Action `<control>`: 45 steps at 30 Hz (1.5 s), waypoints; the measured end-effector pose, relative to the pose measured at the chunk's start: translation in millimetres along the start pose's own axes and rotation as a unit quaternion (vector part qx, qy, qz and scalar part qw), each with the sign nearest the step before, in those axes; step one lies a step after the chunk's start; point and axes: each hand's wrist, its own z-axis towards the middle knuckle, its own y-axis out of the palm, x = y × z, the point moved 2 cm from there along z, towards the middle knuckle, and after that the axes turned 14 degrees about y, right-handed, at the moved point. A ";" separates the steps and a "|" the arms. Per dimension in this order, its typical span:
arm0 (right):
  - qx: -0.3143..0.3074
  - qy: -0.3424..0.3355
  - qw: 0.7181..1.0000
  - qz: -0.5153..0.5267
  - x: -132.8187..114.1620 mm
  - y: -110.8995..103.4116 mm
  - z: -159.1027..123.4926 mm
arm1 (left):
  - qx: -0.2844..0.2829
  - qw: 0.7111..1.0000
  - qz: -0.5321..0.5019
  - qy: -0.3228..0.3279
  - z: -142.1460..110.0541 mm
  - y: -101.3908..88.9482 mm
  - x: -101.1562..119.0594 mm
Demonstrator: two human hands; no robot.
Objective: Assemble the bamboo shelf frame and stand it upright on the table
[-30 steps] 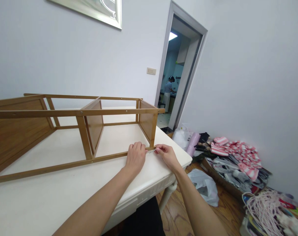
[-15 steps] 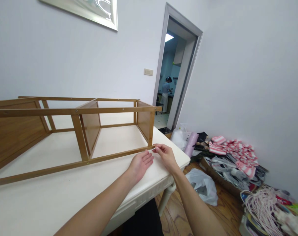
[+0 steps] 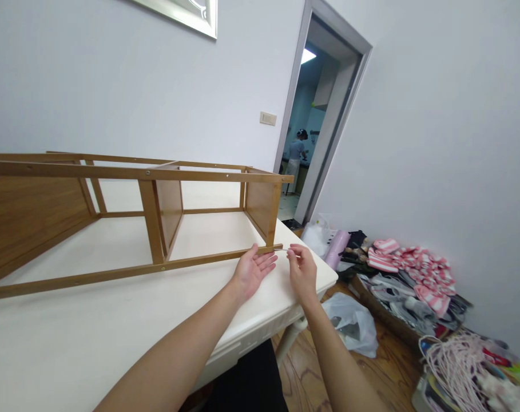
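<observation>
Broadly, a white table (image 3: 92, 320) fills the lower left and carries the largest piece of work, a wooden frame (image 3: 150, 214) lying on its side, its long axis running across the view from the left edge to near the table's right end; its lower rail (image 3: 199, 261) rests along the tabletop on the person's side, and an end crossbar (image 3: 276, 212) rises from that rail close to its right tip.

Both hands are at this right tip; the left hand (image 3: 250, 276) lies just beside the lower rail with the palm turned up, fingers loosely spread and nothing visible in them; its thumb reaches up to the rail, though whether it presses there I cannot tell; the right hand (image 3: 303, 273) is just beyond the rail's end, thumb and fingers closed in a narrow pinch on a thin rod (image 3: 282, 249).

Smallest of all, this rod points leftward from the pinch, its long axis nearly in line with the lower rail; the rail's tip therefore lies to the left of the right hand's grip, with the right fingertips nearer to it than the left; whether the rod touches the wood is too fine to tell.
</observation>
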 end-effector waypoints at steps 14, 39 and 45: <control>0.113 -0.291 0.927 -0.207 -14.1 3.7 -25.7 | -0.008 0.999 0.017 0.042 0.0 2.4 0.3; 0.092 -0.282 0.933 -0.204 -8.9 5.6 -23.6 | -0.045 0.996 0.030 0.074 3.2 -4.2 -4.1; 0.103 -0.278 0.932 -0.207 -9.8 4.7 -23.6 | -0.053 0.995 0.037 0.077 2.6 -3.9 -3.9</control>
